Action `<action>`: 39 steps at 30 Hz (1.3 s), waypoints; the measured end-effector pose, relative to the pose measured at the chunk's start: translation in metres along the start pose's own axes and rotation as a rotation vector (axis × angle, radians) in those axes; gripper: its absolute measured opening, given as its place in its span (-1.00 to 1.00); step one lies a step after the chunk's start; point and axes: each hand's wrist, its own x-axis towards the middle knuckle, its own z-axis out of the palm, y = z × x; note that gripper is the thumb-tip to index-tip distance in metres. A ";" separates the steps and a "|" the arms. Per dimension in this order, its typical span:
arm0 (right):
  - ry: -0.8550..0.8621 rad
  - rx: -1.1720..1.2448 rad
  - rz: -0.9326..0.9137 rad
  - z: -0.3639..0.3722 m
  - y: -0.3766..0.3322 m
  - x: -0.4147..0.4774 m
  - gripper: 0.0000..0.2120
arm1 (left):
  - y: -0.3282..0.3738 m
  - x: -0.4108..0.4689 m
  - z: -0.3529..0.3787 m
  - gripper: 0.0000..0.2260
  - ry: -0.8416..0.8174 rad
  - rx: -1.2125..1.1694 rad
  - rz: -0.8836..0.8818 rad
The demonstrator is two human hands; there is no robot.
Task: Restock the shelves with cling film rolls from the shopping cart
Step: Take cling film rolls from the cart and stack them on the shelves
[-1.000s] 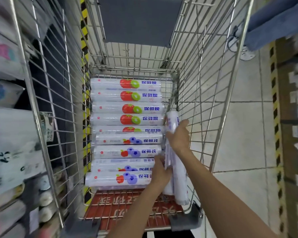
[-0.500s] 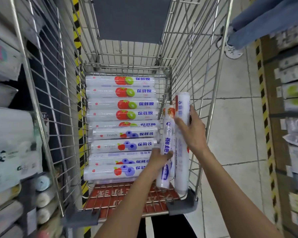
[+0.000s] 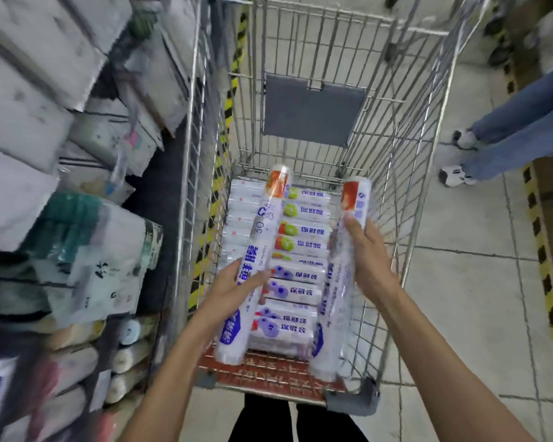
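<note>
Left fingers: the left hand (image 3: 232,290) curls its fingers (image 3: 257,277) round the lower half of the first roll (image 3: 264,237) of cling film and grips it.
Right fingers: the right hand (image 3: 369,260) clasps the second roll (image 3: 340,291) near its middle, thumb laid on the front.
Rolls: both are long, slim cylinders in glossy, crinkled clear wrap. They are white with blue lettering and an orange-red band at the far end, and are held tilted and apart.
Change: half a second earlier the two rolls stood pressed together at the cart's right wall. Now they are parted, one to each hand, and raised higher.
Below the fingers: stacked rolls (image 3: 304,231) with fruit prints lie crosswise in rows in the shopping cart (image 3: 406,173).
Cart: thin shiny steel wire, a grey flap (image 3: 313,113) on the far wall, a red panel (image 3: 268,373) at the near end.
Left of the fingers: shelves (image 3: 87,250) packed with soft plastic-wrapped packs, blurred.
Right of the fingers: pale tiled floor (image 3: 466,298), yellow-and-black striped tape (image 3: 548,301), and another person's jeans (image 3: 511,129) and white trainers.
</note>
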 end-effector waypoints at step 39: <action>-1.492 0.314 0.459 0.177 0.012 -0.631 -0.72 | -0.218 -0.788 -0.014 -0.45 1.433 0.449 0.018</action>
